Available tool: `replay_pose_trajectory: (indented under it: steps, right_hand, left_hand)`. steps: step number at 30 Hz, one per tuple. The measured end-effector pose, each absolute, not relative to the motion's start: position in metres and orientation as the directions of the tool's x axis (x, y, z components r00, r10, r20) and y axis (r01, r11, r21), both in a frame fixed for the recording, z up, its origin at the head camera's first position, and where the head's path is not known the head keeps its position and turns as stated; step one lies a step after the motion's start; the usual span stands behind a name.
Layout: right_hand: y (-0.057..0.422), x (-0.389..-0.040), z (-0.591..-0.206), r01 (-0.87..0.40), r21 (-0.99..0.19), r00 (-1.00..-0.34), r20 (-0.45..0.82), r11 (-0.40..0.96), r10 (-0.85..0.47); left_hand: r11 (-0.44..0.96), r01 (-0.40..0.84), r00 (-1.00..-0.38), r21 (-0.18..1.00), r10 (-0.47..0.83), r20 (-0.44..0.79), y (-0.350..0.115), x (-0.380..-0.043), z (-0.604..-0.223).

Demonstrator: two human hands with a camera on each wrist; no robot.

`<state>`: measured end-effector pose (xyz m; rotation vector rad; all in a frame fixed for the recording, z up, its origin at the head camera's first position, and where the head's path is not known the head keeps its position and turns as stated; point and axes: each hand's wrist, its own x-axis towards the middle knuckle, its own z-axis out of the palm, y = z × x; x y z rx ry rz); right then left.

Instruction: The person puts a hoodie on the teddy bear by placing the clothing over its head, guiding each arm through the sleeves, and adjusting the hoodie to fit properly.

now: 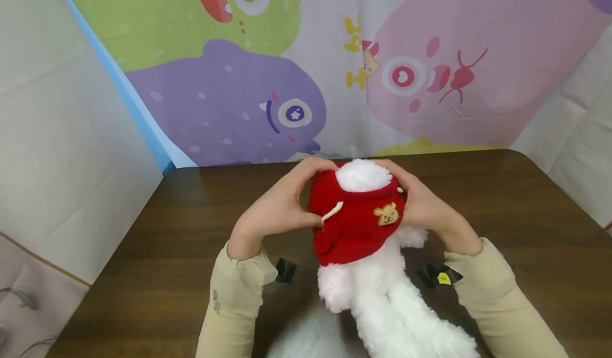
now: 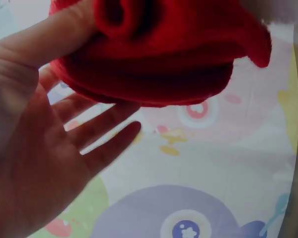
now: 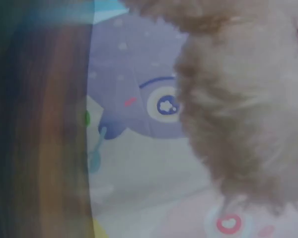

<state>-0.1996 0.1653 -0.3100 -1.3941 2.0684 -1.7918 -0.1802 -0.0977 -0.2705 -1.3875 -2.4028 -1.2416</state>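
Note:
A white fluffy plush toy (image 1: 387, 294) hangs over the table, its legs toward me. A red sweater (image 1: 356, 225) with a bear patch (image 1: 386, 213) and white drawstring ends covers its upper part; white fur shows through the neck opening. My left hand (image 1: 279, 204) grips the sweater's left side, thumb in front. In the left wrist view, the left hand (image 2: 49, 134) has its thumb against the red cloth and other fingers spread behind or below. My right hand (image 1: 427, 204) holds the sweater's right side, its fingertips hidden. Only blurred plush fur (image 3: 243, 109) fills that wrist view's right half.
The brown wooden table (image 1: 191, 230) ends at a hanging cloth (image 1: 330, 97) printed with cartoon monsters. Pale sheets flank both sides. Black wrist devices (image 1: 285, 269) sit under each forearm. A greyish-white patch (image 1: 308, 331) shows at the near edge.

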Motion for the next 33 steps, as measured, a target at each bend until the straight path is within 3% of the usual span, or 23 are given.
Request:
replay_pose_trajectory:
  steps: [4, 11, 17, 21, 26, 33]
  right_hand:
    - [0.161, -0.199, -0.312, -0.551, -0.822, -0.590, 0.504, -0.141, -0.632]
    - [0.158, -0.193, -0.313, -0.566, -0.809, -0.693, 0.571, -0.158, -0.440]
    - [0.151, -0.193, -0.314, -0.565, -0.819, -0.781, 0.569, -0.096, -0.258]
    - [0.151, -0.196, -0.313, -0.538, -0.842, -0.825, 0.533, -0.028, -0.189]
    - [0.158, -0.201, -0.314, -0.527, -0.845, -0.831, 0.488, 0.094, -0.268]
    - [0.158, -0.209, -0.324, -0.517, -0.837, -0.805, 0.402, 0.181, -0.436]
  left_hand:
    - [0.313, 0.733, -0.650, 0.604, 0.585, 0.486, -0.099, -0.183, -0.273]
    - [0.441, 0.636, -0.768, 0.633, 0.290, 0.571, -0.084, -0.195, -0.291]
    - [0.456, 0.616, -0.747, 0.642, 0.079, 0.660, -0.070, -0.201, -0.301]
    - [0.485, 0.637, -0.739, 0.599, 0.163, 0.653, -0.072, -0.203, -0.298]
    - [0.506, 0.633, -0.772, 0.585, 0.364, 0.521, -0.085, -0.204, -0.293]
    - [0.105, 0.437, -0.799, 0.893, 0.501, 0.332, -0.085, -0.203, -0.295]
